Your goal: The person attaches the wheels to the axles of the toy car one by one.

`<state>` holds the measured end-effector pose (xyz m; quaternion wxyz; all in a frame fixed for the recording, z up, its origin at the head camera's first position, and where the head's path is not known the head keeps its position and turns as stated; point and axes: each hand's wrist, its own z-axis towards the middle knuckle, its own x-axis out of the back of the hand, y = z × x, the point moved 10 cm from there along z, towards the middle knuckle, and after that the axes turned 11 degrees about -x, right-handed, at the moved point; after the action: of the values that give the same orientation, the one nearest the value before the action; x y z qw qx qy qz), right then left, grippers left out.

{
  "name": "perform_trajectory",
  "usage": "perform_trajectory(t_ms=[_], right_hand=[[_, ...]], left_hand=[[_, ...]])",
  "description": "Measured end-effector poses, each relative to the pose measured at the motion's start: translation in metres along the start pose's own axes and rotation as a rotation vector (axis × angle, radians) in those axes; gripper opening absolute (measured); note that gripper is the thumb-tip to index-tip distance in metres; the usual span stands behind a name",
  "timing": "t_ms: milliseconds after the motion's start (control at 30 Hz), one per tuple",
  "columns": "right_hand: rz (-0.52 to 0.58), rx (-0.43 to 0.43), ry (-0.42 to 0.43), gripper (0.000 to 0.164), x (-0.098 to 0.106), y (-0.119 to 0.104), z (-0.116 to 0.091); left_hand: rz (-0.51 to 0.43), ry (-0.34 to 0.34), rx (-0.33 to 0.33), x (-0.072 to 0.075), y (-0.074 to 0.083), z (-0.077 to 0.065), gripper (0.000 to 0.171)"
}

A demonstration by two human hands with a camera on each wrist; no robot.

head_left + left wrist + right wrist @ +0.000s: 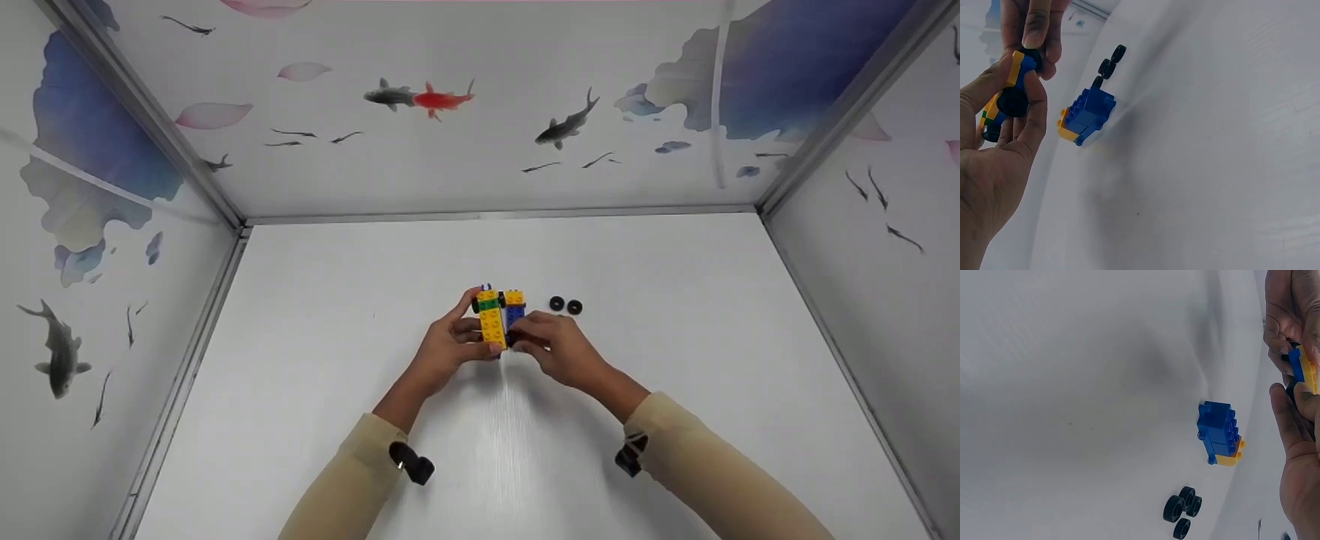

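My left hand [442, 349] grips a toy brick car [491, 319] with yellow studded bricks, a green strip and a blue underside. Black wheels sit on the car; one big wheel [1012, 102] faces the left wrist view. At the car's near end, my right hand [564, 346] pinches a black wheel [1032, 55] against its side. Partly behind the right fingers in the head view is a second block build [515, 306], blue with a yellow end. The right wrist view shows that build [1220, 430] standing on the table, touched by neither hand.
Several loose black wheels [1174, 508] lie on the white table [322, 450], beyond my right hand. Printed panels with fish [562, 127] wall the table at the back and both sides. Metal rails [480, 217] edge it.
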<state>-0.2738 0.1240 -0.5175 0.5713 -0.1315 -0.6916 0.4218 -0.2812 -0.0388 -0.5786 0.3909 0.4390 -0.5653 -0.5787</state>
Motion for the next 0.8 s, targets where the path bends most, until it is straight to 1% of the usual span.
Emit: perform_trajectory(t_ms=[167,400,567,800], right_hand=[[0.005,-0.018,-0.005,0.030,-0.0014,0.0014,-0.0002],[0.005,-0.009,0.003,0.027,-0.0015,0.0008,-0.0004],[0.018,-0.009,0.007,0.026,-0.0009,-0.0008,-0.0006],[0.001,-0.014,0.015,0.028,-0.0017,-0.0019,-0.0002]], left_hand=[[0.031,-0.004,-0.003,-0.0005,-0.0004,0.0002,0.110],[0.059,-0.013,-0.030,-0.0016,0.0010,0.0008,0.108],[0.054,-0.014,-0.053,-0.0030,0.0044,0.0006,0.107],[0.042,-0.001,-0.043,-0.0040,0.0032,0.0010,0.108]])
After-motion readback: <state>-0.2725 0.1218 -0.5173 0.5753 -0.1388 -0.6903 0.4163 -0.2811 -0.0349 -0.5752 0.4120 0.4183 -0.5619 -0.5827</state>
